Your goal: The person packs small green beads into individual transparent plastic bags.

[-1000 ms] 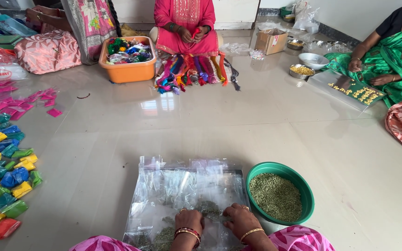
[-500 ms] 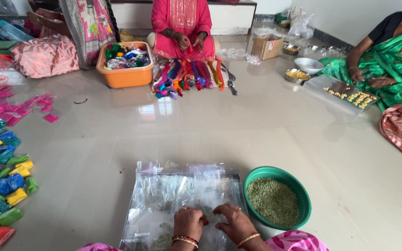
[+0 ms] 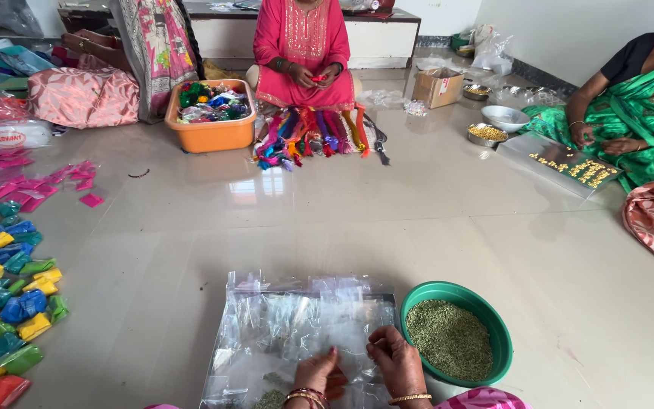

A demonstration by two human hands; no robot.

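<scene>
Floor: we sat on glossy tile.
Plastic sheet: it lay before us, thin, limp, slippery; we judged an edge best to pinch.
Green bowl: it stood just right, holding greenish seeds.
Left hand: fingers together on the sheet.
Right hand: fingers pinched the film.

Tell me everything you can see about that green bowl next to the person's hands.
The green bowl is round and looks like plastic, with a smooth rim. It sits upright on the shiny tiled floor, just right of the clear plastic sheet. It is well filled with small greenish seeds. The right hand is close beside its left rim; contact cannot be told. A pink garment lies near its lower edge.
</scene>
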